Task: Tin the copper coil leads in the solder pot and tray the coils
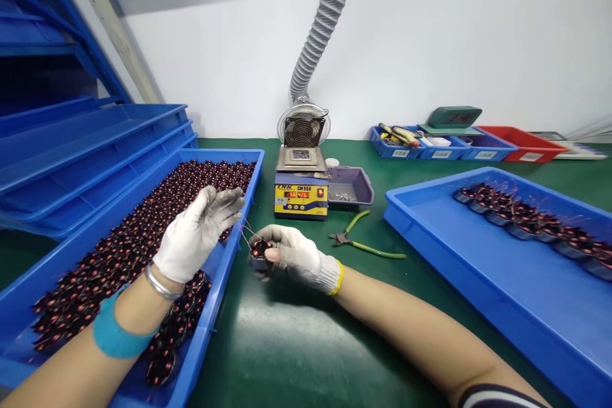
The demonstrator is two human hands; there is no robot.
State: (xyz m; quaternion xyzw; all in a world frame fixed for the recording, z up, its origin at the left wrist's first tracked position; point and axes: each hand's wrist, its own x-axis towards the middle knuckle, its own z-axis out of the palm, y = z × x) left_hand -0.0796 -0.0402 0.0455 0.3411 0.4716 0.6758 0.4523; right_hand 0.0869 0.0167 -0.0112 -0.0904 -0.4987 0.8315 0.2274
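Left hand (201, 233): gloved white, open, fingers extended, above the near side of the left blue tray (220, 299).
Right hand (291, 254): gloved, yellow cuff, gripping the wound part between thumb and fingers.
Wound part (261, 250): one, round, dark with copper-red coils; thin wires rising toward the left hand; held just beside the left blue tray.
Left blue tray: many similar parts.
Right blue tray (468, 268): similar parts in rows toward the far side.
Yellow-fronted unit (301, 199): beyond the hands, display lit.
Pliers (344, 239): green-handled, on the green table (306, 350), between unit and right blue tray.
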